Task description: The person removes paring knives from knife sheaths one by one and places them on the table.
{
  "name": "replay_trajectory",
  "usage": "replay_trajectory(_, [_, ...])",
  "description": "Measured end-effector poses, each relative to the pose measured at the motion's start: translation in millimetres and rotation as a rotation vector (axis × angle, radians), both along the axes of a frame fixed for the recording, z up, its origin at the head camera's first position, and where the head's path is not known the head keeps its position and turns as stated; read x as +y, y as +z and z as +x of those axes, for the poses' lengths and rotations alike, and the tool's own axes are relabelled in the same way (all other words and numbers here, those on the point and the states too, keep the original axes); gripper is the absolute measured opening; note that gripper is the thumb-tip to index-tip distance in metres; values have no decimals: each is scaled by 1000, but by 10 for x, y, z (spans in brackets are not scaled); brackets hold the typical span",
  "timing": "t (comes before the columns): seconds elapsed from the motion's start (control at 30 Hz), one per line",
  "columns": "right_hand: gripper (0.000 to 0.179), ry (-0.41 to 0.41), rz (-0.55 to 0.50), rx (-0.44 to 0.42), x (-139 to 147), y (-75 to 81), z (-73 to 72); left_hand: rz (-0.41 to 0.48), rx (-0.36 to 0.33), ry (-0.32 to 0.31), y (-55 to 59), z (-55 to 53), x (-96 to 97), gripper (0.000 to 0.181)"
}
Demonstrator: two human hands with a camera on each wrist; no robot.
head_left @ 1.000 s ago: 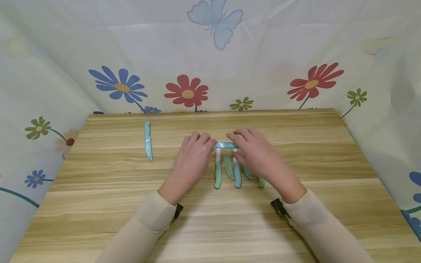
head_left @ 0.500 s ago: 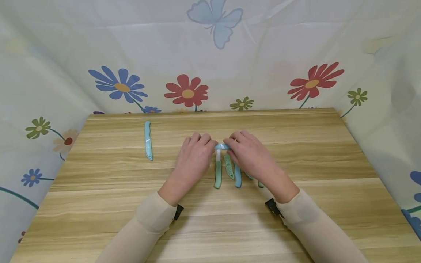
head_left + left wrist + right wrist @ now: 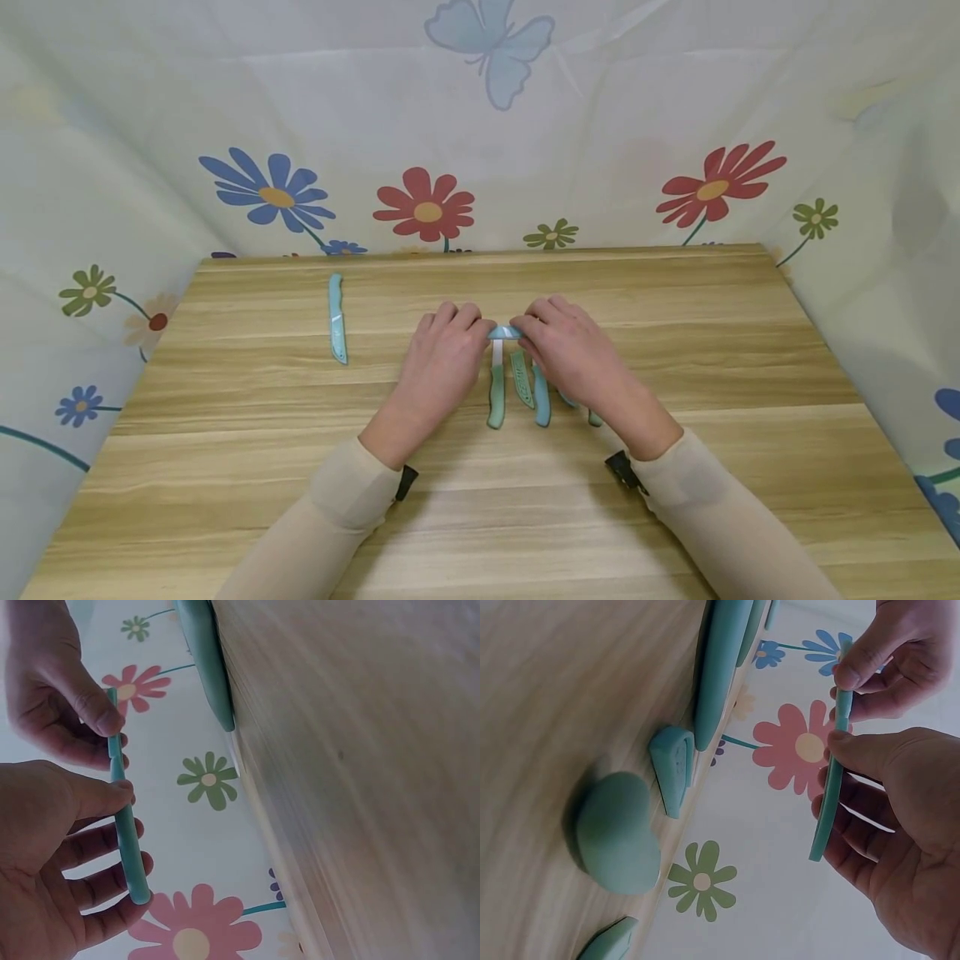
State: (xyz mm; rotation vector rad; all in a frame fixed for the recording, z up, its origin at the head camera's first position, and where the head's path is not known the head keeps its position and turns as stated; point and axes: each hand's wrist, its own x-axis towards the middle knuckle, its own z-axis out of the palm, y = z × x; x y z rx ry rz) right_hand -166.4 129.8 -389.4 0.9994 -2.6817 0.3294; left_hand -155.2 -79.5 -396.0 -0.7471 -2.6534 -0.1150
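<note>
A light-blue paring knife point(image 3: 505, 332) spans level between both hands, its blade inside a matching sheath. The left hand point(image 3: 442, 354) pinches the knife's handle point(image 3: 130, 840) between thumb and fingers. On the opposite end, the right hand point(image 3: 581, 358) pinches the sheath point(image 3: 829, 799), thumb on the near side and fingers behind. Below them on the table lie a green-handled knife point(image 3: 497, 398) with bare white blade, a green sheath point(image 3: 522, 382) and a blue-handled knife point(image 3: 542, 400). The right hand partly hides a blue sheath point(image 3: 567, 401) and another green handle point(image 3: 595, 418).
At the back left of the wooden table point(image 3: 247, 417), a sheathed blue knife point(image 3: 337, 319) lies apart from the others. A flower-printed curtain point(image 3: 600, 125) hangs behind the table's far edge and along both sides.
The right hand has moved left and taken a firmer pinch on the sheath, so less of it shows between the hands. Over the last half second both hands have barely moved.
</note>
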Motion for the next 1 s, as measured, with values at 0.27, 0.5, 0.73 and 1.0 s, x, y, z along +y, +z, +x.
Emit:
replay_trajectory(0.27, [28, 4, 0, 13, 1, -8, -11, 8, 0, -1, 4, -4, -9, 15])
replay_trajectory(0.5, [26, 3, -2, 15, 9, -12, -6, 3, -11, -2, 2, 1, -5, 18])
replay_trajectory(0.73, [26, 6, -8, 13, 13, -20, -10, 2, -17, -4, 6, 8, -5, 18])
replay_trajectory(1.0, [25, 17, -13, 19, 12, -28, -17, 12, -35, -4, 2, 6, -12, 20])
